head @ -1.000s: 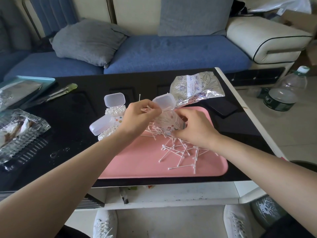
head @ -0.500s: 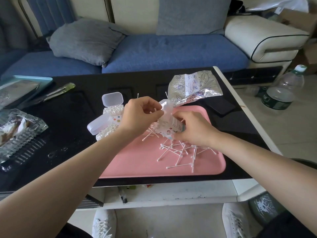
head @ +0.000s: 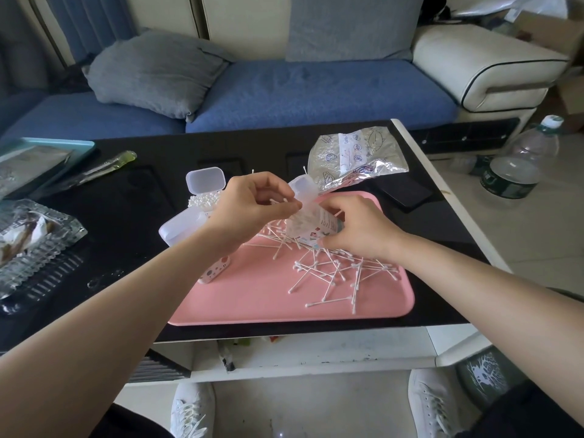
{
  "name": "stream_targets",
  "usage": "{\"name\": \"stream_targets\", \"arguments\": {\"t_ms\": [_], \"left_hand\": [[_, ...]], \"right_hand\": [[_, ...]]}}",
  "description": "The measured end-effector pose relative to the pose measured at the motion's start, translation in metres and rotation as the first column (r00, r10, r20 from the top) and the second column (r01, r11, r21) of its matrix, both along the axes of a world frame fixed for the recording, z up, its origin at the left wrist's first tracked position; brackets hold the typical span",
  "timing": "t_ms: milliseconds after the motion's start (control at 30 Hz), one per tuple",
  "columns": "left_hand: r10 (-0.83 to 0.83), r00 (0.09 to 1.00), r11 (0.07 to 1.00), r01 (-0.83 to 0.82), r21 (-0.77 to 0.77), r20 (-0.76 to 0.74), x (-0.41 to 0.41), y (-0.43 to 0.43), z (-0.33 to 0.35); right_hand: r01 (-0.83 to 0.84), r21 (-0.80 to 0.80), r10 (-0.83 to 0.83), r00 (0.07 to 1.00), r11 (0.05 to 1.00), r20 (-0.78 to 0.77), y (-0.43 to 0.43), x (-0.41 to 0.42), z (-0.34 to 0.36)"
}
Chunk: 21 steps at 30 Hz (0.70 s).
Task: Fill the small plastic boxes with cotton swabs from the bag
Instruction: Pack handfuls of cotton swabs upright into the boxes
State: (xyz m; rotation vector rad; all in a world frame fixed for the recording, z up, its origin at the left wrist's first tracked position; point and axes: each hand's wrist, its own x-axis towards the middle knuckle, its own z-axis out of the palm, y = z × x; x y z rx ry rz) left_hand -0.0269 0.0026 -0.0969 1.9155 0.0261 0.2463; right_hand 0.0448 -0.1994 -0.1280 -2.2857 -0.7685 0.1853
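My right hand (head: 357,229) grips a small clear plastic box (head: 311,221) with its lid flipped open, tilted over the pink tray (head: 252,298). My left hand (head: 252,207) pinches a few cotton swabs at the box's mouth. Several loose cotton swabs (head: 335,273) lie scattered on the tray. Two more small boxes stand at the tray's left: one (head: 205,191) open and packed with swabs, another (head: 183,227) partly behind my left wrist. The crinkled swab bag (head: 357,156) lies on the black table behind the tray.
A dark phone (head: 404,192) lies right of the tray near the table's edge. At the left are a clear glass dish (head: 31,238), a teal tray (head: 47,156) and a green-tipped tool (head: 101,167). A water bottle (head: 518,165) stands on the floor at right.
My left hand has drawn back slightly with swabs pinched at the box mouth. My right hand has shifted lower on the tilted box.
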Motion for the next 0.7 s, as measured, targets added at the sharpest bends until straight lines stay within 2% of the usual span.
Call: {"name": "stream_targets", "arguments": {"t_ms": [234, 334, 467, 567, 701], "left_hand": [[0.091, 0.993, 0.986, -0.100, 0.131, 0.077, 0.003, -0.009, -0.014], [0.130, 0.978, 0.967, -0.162, 0.195, 0.164, 0.002, -0.014, -0.017], [0.105, 0.950, 0.921, -0.204, 0.331, 0.294, 0.001, -0.014, -0.021], [0.061, 0.918, 0.868, -0.242, 0.433, 0.391, -0.003, -0.018, -0.024], [-0.041, 0.925, 0.832, -0.178, 0.525, 0.378, -0.006, -0.022, -0.029]], "right_hand": [[-0.022, 0.041, 0.023, 1.000, 0.999, -0.004, 0.001, -0.003, 0.005], [0.008, 0.122, 0.006, 0.993, 0.992, -0.115, 0.001, -0.001, 0.004], [0.014, 0.204, 0.038, 0.968, 0.979, -0.250, 0.000, -0.003, 0.008], [0.082, 0.353, 0.090, 0.891, 0.932, -0.445, 0.001, -0.008, 0.012], [0.148, 0.463, 0.144, 0.831, 0.874, -0.537, 0.001, -0.006, 0.015]]}}
